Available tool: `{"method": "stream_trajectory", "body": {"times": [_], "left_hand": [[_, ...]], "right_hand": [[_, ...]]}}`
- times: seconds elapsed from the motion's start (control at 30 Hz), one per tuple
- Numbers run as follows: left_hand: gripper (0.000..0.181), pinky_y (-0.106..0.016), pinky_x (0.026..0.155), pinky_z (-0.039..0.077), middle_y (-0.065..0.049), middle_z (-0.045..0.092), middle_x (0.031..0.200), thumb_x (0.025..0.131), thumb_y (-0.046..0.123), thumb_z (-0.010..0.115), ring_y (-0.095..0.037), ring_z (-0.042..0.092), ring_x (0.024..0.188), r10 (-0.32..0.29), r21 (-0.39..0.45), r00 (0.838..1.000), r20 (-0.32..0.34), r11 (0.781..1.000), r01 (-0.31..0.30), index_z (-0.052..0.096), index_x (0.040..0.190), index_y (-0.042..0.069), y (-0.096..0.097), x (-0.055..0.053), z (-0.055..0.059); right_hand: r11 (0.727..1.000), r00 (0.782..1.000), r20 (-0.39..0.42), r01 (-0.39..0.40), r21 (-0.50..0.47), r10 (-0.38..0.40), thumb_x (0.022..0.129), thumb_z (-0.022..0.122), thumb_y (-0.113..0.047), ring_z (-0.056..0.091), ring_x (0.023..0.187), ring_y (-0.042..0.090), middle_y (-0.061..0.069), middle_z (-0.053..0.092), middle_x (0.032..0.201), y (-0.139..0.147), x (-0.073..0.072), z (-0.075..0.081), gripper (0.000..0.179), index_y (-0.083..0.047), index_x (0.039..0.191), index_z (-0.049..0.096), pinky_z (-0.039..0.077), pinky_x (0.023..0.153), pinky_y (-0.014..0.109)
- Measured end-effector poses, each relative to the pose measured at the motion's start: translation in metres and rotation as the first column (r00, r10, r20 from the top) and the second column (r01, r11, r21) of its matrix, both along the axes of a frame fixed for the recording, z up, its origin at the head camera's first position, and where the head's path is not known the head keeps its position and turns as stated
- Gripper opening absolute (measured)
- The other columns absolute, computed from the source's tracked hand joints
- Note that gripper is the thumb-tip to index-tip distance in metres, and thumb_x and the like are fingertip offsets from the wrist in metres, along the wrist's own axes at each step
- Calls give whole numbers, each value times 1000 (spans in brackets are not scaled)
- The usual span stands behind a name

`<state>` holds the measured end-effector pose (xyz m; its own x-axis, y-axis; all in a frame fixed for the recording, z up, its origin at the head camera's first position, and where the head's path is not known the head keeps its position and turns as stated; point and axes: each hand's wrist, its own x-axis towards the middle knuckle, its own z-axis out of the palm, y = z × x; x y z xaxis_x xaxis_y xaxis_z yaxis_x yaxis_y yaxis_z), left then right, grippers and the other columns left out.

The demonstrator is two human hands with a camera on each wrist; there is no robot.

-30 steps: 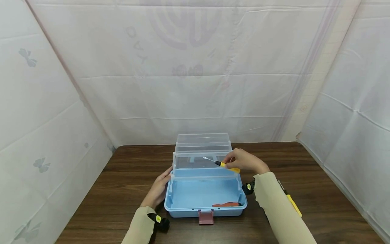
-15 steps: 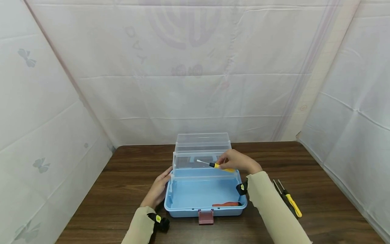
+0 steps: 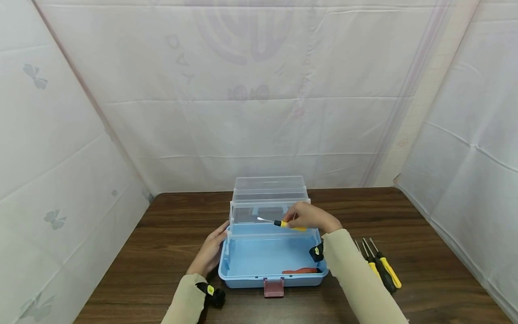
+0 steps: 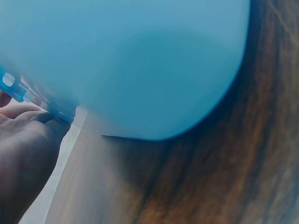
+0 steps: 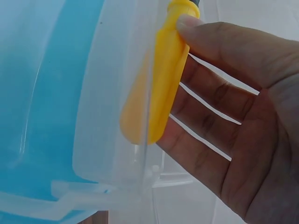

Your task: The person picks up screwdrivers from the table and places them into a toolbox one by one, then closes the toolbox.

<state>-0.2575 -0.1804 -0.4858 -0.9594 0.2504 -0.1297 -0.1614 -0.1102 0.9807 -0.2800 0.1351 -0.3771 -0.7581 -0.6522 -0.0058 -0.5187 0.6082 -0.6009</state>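
My right hand (image 3: 310, 217) pinches a screwdriver (image 5: 170, 79) by its yellow handle. The metal shaft points left over the opened clear tiers of a light blue toolbox (image 3: 263, 252). In the right wrist view, the thumb presses near the handle's collar, and the handle's lower end lies partly behind a clear plastic wall. My left hand (image 3: 209, 251) rests along the toolbox's left side with its fingers fairly straight, touching the rim; some fingertips are hidden. Inside the box, an orange-red handled tool (image 3: 300, 271) lies by the front right corner.
Several screwdrivers (image 3: 380, 265) with yellow or black handles lie on the wooden table (image 3: 170, 234), right of the box and partly behind the right sleeve. A maroon latch (image 3: 274, 288) hangs at the box's front. A white sheet (image 3: 259, 135) stands behind the table.
My right hand has moved left and slightly down with the screwdriver, over the clear tier. More screwdrivers on the table show beside the sleeve. My left hand has stayed put.
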Motion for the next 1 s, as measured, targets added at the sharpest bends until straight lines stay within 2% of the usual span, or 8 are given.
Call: {"method": "stream_trajectory", "body": {"times": [0.63,1.0], "left_hand": [[53,-55,115,22,-19,14,160,103,13,32,-38,18,146,8,-1,1000,11,1000,-8,17,153,4,-2,-1,0],[53,-55,115,22,-19,14,160,103,13,32,-37,18,146,6,-4,1000,19,1000,-6,17,154,6,-2,0,0]], "right_hand": [[997,1000,-14,-9,76,10,87,67,-5,56,74,8,2,71,86,-16,0,-4,11,-3,94,76,53,70,23],[995,1000,6,30,96,-31,87,67,-3,58,75,10,2,70,87,-20,0,-7,11,-4,93,75,55,73,27]]}}
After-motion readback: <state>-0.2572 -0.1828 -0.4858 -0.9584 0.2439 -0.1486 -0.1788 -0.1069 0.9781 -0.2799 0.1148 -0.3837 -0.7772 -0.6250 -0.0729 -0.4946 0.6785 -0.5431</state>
